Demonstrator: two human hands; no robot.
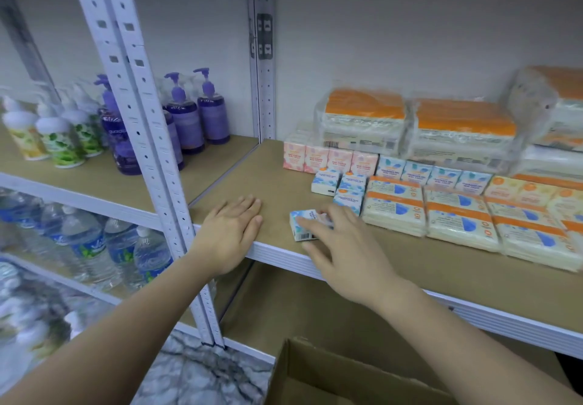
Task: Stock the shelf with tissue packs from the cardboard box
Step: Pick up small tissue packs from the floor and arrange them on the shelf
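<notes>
Your right hand is on a small blue and white tissue pack. The fingers are bent a little and lie over the top and the right end of the pack, with the thumb low near the front edge of the shelf. You are touching the pack, but I cannot tell if you grip it tight or only press on it. The pack lies flat on the brown shelf board, close to the front edge, with its bar code end facing you.

Your left hand lies flat on the shelf, palm down. Its fingers are straight and close together, and they hold nothing. It is a little way left of the pack and does not touch it.

Just behind the pack sit three more small blue packs. Behind them stands a row of pink packs and a row of blue packs. Big flat packs with orange bands lie to the right, and big wrapped bundles with orange tops sit at the back.

The cardboard box is down low in front of you, open at the top. The shelf on the left has purple pump bottles.
</notes>
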